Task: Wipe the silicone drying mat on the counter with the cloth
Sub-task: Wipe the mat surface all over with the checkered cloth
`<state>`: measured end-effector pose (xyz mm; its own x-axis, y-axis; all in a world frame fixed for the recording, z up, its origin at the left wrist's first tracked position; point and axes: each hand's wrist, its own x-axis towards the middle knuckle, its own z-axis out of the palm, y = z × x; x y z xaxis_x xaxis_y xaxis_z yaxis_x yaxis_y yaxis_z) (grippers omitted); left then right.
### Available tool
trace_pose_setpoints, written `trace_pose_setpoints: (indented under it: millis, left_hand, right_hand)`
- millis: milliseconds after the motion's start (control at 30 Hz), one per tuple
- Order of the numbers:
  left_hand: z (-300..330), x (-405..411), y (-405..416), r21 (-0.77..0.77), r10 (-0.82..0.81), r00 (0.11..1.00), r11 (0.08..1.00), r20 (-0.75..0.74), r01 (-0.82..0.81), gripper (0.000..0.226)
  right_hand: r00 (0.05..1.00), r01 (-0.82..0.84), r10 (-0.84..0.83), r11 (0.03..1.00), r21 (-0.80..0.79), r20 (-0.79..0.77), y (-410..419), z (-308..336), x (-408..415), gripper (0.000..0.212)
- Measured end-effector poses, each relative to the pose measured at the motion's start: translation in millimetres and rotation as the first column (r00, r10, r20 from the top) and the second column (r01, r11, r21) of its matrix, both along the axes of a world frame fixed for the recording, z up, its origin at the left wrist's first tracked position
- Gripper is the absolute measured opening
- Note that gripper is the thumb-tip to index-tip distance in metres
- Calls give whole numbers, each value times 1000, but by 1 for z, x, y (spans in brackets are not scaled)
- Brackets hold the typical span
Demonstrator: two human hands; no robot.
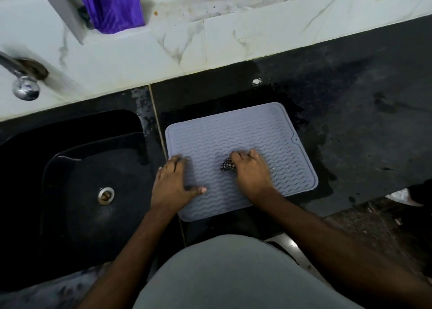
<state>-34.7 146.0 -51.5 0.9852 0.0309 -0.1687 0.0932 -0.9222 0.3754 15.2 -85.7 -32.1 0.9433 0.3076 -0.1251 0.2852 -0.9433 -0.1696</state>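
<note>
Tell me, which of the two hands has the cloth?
The right hand, near the middle of the grey silicone mat, is bunched over the checked cloth. The left hand lies flat on the mat's left edge, holding nothing.

Dark stone counter (350,121), wet patches, grey ridged silicone mat (233,131) lying flat beside sink (70,168)

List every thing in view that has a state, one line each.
silicone drying mat: flat on the wet counter, beside the sink.
cloth: bunched under the right hand.
right hand: grips the cloth on the mat.
left hand: flat, presses the mat's left edge.
sink: no dishes visible.
</note>
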Motion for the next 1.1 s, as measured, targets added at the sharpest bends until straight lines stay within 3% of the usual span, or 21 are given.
trace_pose_setpoints:
  millis: [100,200,433,633,833,1100]
  left_hand:
    - [-4,-17,14,76,12,996,997,-87,-5,121]
    - [-4,-23,15,53,51,992,998,-119,-45,122]
    - [-2,-21,16,46,65,982,997,-178,-58,123]
    - [6,-13,15,54,42,978,998,-205,-32,127]
    - [4,-8,20,90,18,984,996,-176,-2,133]
    - [0,-5,36,83,-99,979,990,-179,115,134]
  right_hand:
    - [1000,-10,8,992,-127,-21,14,7,7,38]
    - [1000,2,-5,972,-236,-12,28,12,9,35]
    - [999,-46,47,969,-243,0,35,18,18,29]
    - [999,-40,40,875,-482,-10,65,28,17,33]
    - [998,-46,57,877,-478,9,89,26,8,23]
    - [999,-3,13,967,-256,37,119,17,-5,18]
